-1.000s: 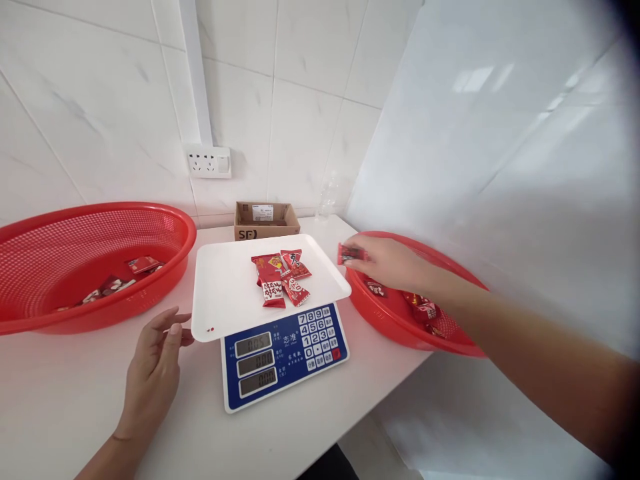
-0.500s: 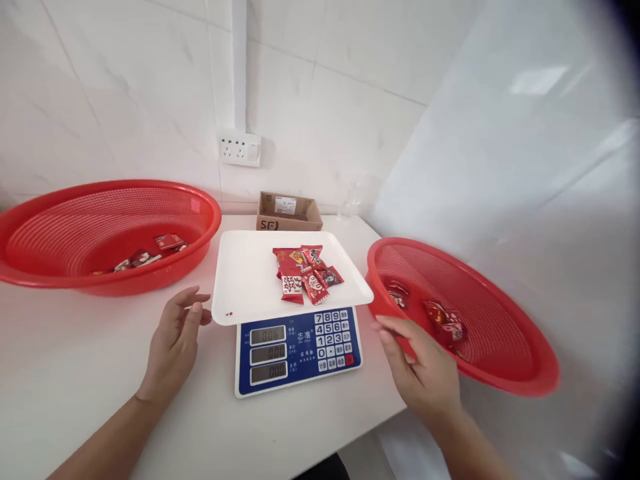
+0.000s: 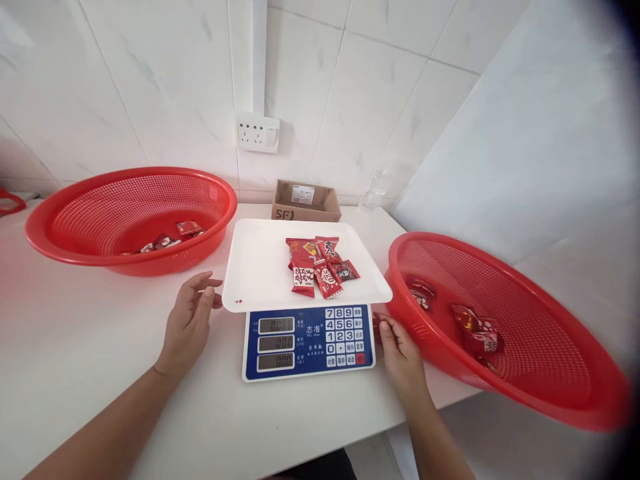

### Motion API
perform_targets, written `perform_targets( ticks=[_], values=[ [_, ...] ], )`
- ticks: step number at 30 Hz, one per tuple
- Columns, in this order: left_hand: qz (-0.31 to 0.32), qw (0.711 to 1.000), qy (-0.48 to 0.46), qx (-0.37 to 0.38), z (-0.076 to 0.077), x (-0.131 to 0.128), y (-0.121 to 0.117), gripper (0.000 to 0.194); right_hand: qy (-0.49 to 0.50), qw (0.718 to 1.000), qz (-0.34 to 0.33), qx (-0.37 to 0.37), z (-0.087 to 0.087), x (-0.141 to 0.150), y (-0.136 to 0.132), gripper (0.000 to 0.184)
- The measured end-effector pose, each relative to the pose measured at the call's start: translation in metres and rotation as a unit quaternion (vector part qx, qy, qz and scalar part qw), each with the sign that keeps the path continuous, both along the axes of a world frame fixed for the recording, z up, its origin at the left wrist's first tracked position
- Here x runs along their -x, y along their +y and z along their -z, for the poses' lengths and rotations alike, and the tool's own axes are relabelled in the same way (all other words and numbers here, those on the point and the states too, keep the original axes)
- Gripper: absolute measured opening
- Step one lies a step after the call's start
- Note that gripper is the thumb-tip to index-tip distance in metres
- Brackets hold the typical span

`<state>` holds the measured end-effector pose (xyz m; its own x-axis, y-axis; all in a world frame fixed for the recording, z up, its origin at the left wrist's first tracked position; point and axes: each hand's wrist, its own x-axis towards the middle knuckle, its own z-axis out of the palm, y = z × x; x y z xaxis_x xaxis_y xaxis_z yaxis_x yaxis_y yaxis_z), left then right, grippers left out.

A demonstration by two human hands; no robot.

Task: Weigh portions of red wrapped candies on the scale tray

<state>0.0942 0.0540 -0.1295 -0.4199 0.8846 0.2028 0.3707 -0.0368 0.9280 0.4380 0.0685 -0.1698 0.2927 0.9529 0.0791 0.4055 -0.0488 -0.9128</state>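
Observation:
A digital scale [image 3: 309, 343] with a blue keypad panel stands on the table, and its white tray [image 3: 260, 267] carries several small red snack packets [image 3: 320, 267]. The packets lie in a loose cluster right of the tray's middle. My left hand [image 3: 193, 320] hovers just beside the tray's left corner, its fingers slightly bent, apart and holding nothing. At the scale's right edge is my right hand [image 3: 400, 347], loosely curled with thumb and fingers parted. It appears to hold nothing; whether its fingertips touch the scale I cannot tell.
Red plastic baskets flank the scale: the left basket [image 3: 60, 233] and the right basket [image 3: 565, 360], each with some packets inside. Behind the tray sits a small open cardboard box [image 3: 305, 215], with a clear plastic bottle [image 3: 379, 188] near it. A wall socket [image 3: 259, 135] is above.
My right hand has moved inward from the right basket's rim to the scale's right edge. My left hand stays beside the tray. The view has shifted slightly; the packets lie as before.

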Motion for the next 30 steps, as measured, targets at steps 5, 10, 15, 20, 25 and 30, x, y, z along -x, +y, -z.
perform_targets(
  ticks=[5,10,15,20,25,30],
  values=[
    [-0.001,1.0,0.011,-0.002,0.001,-0.002,0.001,0.041,-0.035,0.999,-0.016,0.002,0.003,0.0,-0.003,0.042],
    [-0.029,0.995,-0.015,-0.094,-0.01,0.0,0.001,0.034,-0.044,0.998,-0.049,-0.003,0.0,0.002,-0.003,0.04],
    [-0.083,0.985,0.014,-0.153,-0.042,-0.005,-0.012,0.028,-0.05,0.996,-0.072,-0.006,-0.004,0.003,-0.005,0.039],
    [-0.009,0.983,0.173,-0.054,-0.071,-0.02,-0.01,0.032,-0.034,0.995,-0.089,-0.015,-0.002,0.002,-0.004,0.035],
    [0.132,0.937,0.324,-0.004,-0.083,-0.038,0.027,0.038,-0.012,0.995,-0.094,-0.024,0.004,0.0,-0.004,0.036],
    [0.188,0.889,0.417,0.017,-0.087,-0.059,0.063,0.047,0.004,0.996,-0.09,-0.023,0.006,-0.001,-0.004,0.037]
  ],
)
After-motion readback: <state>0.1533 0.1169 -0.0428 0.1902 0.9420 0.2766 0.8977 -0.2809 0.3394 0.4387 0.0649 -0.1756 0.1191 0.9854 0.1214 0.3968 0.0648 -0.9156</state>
